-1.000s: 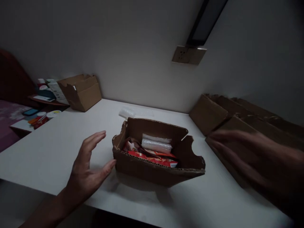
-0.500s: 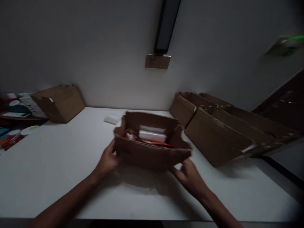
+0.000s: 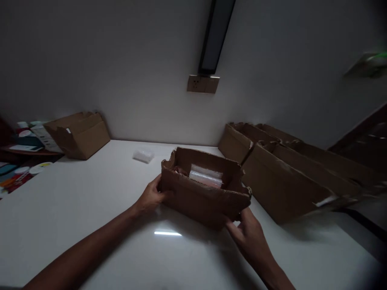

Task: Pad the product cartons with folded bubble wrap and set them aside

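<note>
— Near the middle of the white table (image 3: 75, 201), what do you see from the head camera?

— An open cardboard box (image 3: 202, 197) with torn edges. Two hands hold it. The left hand (image 3: 151, 197) wraps around its left end. The right hand (image 3: 248, 233) has its fingers pressed on the front right corner, low down. Both hands are closed on the box.

— What is inside?

— A clear plastic bag (image 3: 205, 177) lies against the back wall. It is too dark to tell what else is in there.

— What else is on the table?

— A row of big brown boxes (image 3: 281, 181) stands along the right edge, just beside the held box. A lone carton (image 3: 78, 135) sits at the far left corner. A small clear packet (image 3: 143, 155) lies near the back edge.

— And on the wall?

— A socket (image 3: 203, 84).
</note>
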`<state>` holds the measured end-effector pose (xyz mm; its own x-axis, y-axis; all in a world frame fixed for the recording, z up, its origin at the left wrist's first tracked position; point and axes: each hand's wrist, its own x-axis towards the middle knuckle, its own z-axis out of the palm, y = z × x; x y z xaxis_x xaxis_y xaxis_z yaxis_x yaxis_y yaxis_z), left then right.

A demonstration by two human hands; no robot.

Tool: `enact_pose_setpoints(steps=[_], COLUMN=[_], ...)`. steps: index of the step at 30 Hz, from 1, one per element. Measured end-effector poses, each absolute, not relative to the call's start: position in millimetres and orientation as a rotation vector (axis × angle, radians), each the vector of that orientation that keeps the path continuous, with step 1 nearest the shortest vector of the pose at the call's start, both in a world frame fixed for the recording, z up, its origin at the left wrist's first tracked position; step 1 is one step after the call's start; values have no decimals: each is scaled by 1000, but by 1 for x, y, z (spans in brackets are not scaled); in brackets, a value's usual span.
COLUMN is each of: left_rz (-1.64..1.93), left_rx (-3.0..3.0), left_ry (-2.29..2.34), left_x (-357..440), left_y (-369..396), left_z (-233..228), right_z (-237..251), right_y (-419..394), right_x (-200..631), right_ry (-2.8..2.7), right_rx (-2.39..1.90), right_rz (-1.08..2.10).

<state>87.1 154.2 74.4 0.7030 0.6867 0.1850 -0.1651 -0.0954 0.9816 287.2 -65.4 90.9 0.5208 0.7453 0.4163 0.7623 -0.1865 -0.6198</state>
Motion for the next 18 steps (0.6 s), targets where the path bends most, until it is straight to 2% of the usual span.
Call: enact_pose_setpoints(steps=[4,11,18], left_rz=[769,894,855], left_rx=[1530,1552,1751], left_ry=[409,641,604], left_x=[153,271,339], left_y=[189,210,210], left_z=[67,28,17], right_z=[74,14,8], right_y=[-62,-16,29], right_x=[320,376,433], right_ry=[-1159,-1223,-1162], right_rx=[-1964,-1954,-2180], right_rz=[-82,-178,-178])
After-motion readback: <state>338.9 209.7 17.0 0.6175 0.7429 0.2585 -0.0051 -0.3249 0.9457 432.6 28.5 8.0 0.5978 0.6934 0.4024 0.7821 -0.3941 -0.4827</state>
